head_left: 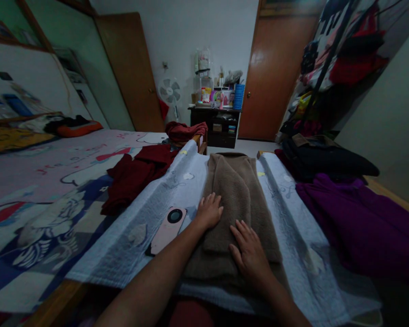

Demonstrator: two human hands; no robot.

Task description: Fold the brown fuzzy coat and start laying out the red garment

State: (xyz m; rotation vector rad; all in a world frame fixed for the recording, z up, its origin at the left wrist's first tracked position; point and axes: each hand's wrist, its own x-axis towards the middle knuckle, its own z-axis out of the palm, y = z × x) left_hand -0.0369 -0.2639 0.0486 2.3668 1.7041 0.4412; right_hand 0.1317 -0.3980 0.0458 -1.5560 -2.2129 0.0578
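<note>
Fingers (236, 235) on the right hand (251, 250) are spread and laid flat, gripping nothing that shows; those of the left hand (207, 214) are a little apart and also rest flat, pinching nothing that I can see. Both hands touch the brown garment (230, 186), which lies on the pale blue cloth (191, 188) straight in front of the person; its long axis runs away from the body, with most of its length reaching forward past the fingertips.

Everything turns on how the two hands sit along that axis: the left hand is farther forward, on the left edge, so it is nearer the far end; the right hand is closer to the body, right of the middle, so it is nearer the near end (where one layer's hem lies across another, as if folded). What the layers do beneath the palms is hidden.

Just left of the left forearm is a pink phone (167, 231), apart from the garment; beyond it, farther left, lies a dark red garment (139, 175); on the right are a purple garment (354, 227) and, behind it, some dark folded clothes (327, 156), both well apart from the hands.
</note>
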